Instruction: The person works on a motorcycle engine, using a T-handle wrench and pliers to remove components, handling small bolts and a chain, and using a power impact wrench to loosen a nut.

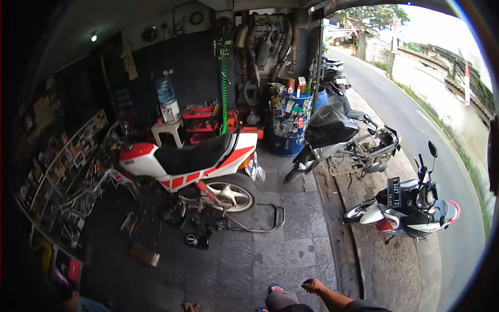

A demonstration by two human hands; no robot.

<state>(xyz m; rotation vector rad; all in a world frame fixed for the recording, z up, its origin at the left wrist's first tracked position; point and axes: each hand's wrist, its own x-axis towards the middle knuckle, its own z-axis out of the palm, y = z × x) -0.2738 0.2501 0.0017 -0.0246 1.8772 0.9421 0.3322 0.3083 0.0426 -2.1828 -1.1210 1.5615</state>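
My right hand (314, 286) hangs near the lower edge, just right of my leg (283, 300). Its fingers are loosely bent, with nothing visible in them. At the bottom rim a small brown shape (191, 307) might be part of my left hand; too little shows to tell. Ahead on the tiles stands a white and red motorcycle (197, 161) with a black seat, out of reach of both hands. By its rear wheel lies a bent metal tube frame (270, 223). A round black part (192, 239) rests on the floor nearby.
A brick-like block (144, 255) lies on the floor. Farther back are a blue drum (287, 125), a red tool cart (200, 119) and a water dispenser (169, 110). Two scooters (343, 125), (416, 205) stand along the road side. Another person (86, 303) shows at lower left.
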